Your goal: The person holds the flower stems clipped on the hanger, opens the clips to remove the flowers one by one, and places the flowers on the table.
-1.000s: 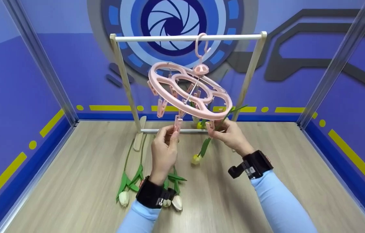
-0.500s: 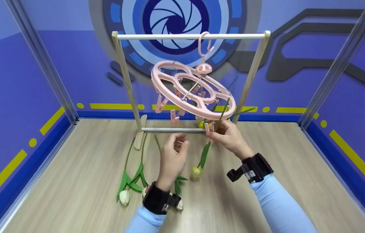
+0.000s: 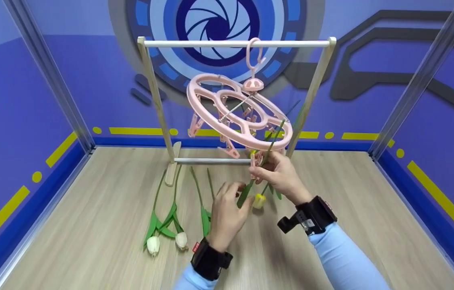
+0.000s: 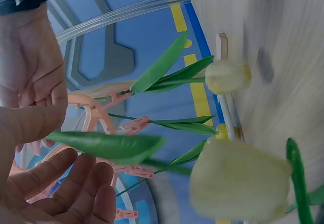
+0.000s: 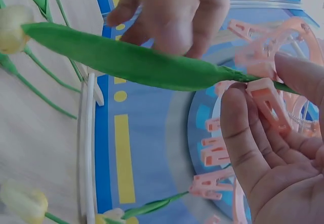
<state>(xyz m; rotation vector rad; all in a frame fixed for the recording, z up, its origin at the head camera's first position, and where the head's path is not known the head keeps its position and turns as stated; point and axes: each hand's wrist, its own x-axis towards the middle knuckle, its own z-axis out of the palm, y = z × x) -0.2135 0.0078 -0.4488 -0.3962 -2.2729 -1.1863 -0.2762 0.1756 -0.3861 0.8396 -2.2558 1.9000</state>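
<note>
One tulip (image 5: pixel 142 62) tilts steeply bloom-down at the hanger (image 3: pixel 265 143), its stem tip slanting up to my right. Raised, my right hand (image 3: pixel 282 177) pinches a peg (image 3: pixel 253 162) at the stem; my left hand (image 3: pixel 228 211), lower, keeps its fingers loosely spread beside the leaf (image 3: pixel 244 196).

right hand (image 3: pixel 286 177) pinches a clip (image 3: pixel 253 160) of the tilted pink hanger (image 3: pixel 233 135); left hand (image 3: pixel 228 213) beside a green leaf (image 3: pixel 244 196); white tulips (image 3: pixel 153 245) lie on the tabletop (image 3: pixel 102 225).
</note>
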